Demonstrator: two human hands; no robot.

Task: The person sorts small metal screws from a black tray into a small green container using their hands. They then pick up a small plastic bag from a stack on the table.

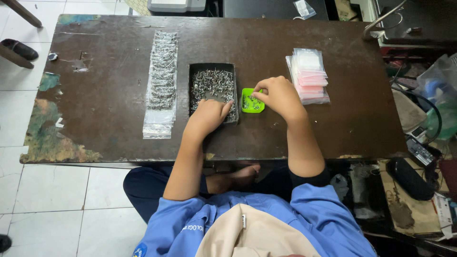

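Your left hand (208, 115) rests at the lower right corner of the dark metal tray (213, 68) in the middle of the frame, fingers curled loosely over the heap of small silver screws (213, 84) inside it; whether it pinches any, you cannot tell. Your right hand (280, 95) sits just right of that, its fingertips pressed together over the little green dish (252, 101), which touches the tray's right edge and holds a few screws; the fingertips hide whatever is between them. Left of the tray, a long column of small clear bags (161, 76) filled with screws runs from the upper part of the brown table (109, 95) down toward its front edge, ending in flat, seemingly empty bags. In the right part of the frame, beyond your right hand, lies a fanned stack of empty clear bags (308, 75) with pink and white strips. The table's paint is worn off along its left edge.
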